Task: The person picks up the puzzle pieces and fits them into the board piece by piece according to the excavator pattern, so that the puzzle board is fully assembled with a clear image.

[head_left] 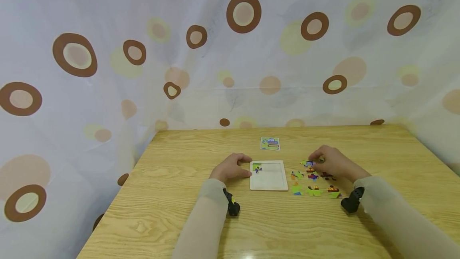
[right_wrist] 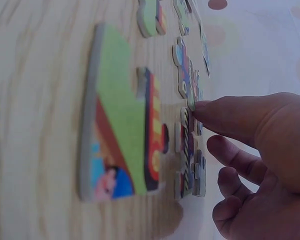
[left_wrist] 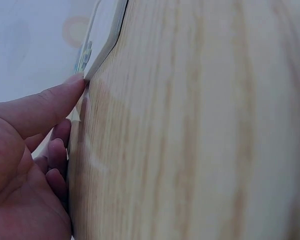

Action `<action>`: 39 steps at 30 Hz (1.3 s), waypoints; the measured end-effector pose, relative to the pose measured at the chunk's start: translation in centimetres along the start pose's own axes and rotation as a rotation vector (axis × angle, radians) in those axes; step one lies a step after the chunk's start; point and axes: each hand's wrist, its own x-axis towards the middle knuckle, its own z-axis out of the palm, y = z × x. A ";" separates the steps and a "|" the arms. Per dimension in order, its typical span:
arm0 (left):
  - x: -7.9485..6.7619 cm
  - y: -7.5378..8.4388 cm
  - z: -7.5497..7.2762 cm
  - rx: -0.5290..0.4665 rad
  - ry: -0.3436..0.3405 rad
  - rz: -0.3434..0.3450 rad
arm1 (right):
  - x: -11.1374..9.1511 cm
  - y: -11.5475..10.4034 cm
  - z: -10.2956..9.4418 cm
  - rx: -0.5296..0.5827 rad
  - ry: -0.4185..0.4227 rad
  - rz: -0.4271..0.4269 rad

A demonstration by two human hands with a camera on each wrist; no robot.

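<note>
A white square puzzle tray (head_left: 268, 176) lies flat, with one green puzzle piece (head_left: 257, 167) in its far left corner. My left hand (head_left: 230, 167) touches the tray's left side; the thumb (left_wrist: 55, 102) meets its edge and the index finger is by the far corner. To the right of the tray, my right hand (head_left: 332, 162) bends over loose pieces. Its thumb (right_wrist: 230, 117) and index finger are at a green and blue puzzle piece (head_left: 307, 163); the index fingertip is hidden in the right wrist view. Nearest that camera lies a green puzzle piece with red and yellow (right_wrist: 117, 105).
Several colourful puzzle pieces (head_left: 314, 191) lie in loose rows right of the tray. Behind the tray is a small picture card (head_left: 270, 143) showing a blue vehicle. The wooden table (head_left: 172, 163) ends at a patterned curtain (head_left: 215, 107).
</note>
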 end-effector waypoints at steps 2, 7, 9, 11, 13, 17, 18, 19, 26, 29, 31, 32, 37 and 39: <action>0.0 0.0 -0.1 0.003 0.002 -0.001 | 0.1 0.1 0.0 0.002 -0.003 -0.009; -0.1 0.0 -0.1 0.011 0.000 0.004 | 0.1 0.0 -0.1 0.003 0.008 -0.003; -0.1 0.0 -0.1 0.011 0.000 0.004 | 0.1 -0.2 -0.2 0.009 0.024 0.008; -0.2 0.0 -0.1 0.011 0.000 0.004 | 0.0 -0.3 -0.3 0.006 0.040 0.009; -0.2 0.0 -0.1 0.011 0.002 -0.001 | 0.0 -0.4 -0.3 0.007 0.051 0.007; -0.1 -0.1 -0.1 0.015 0.005 -0.009 | 0.1 -0.7 -0.2 -0.007 0.062 -0.010; 0.0 -0.1 -0.1 0.016 0.006 -0.010 | 0.2 -0.8 -0.2 -0.003 0.065 -0.013; 0.0 -0.1 -0.1 0.017 0.007 -0.009 | 0.2 -0.9 -0.1 0.004 0.067 -0.015; 0.1 -0.1 0.0 0.017 0.004 -0.001 | 0.5 -2.0 0.6 0.063 0.078 -0.023; 0.1 -0.1 0.0 0.021 0.007 -0.007 | 0.7 -2.4 1.0 0.047 0.085 -0.027; 0.2 -0.1 0.1 0.022 0.008 -0.014 | 0.9 -2.8 1.2 0.046 0.081 -0.032; 0.2 -0.1 0.1 0.023 0.009 -0.015 | 1.0 -3.0 1.3 0.045 0.081 -0.032; 0.1 0.0 0.1 0.017 0.007 -0.019 | 1.5 -4.0 1.8 0.060 0.073 -0.031; 0.1 0.0 0.0 0.014 0.006 -0.022 | 1.7 -4.3 2.0 0.068 0.069 -0.041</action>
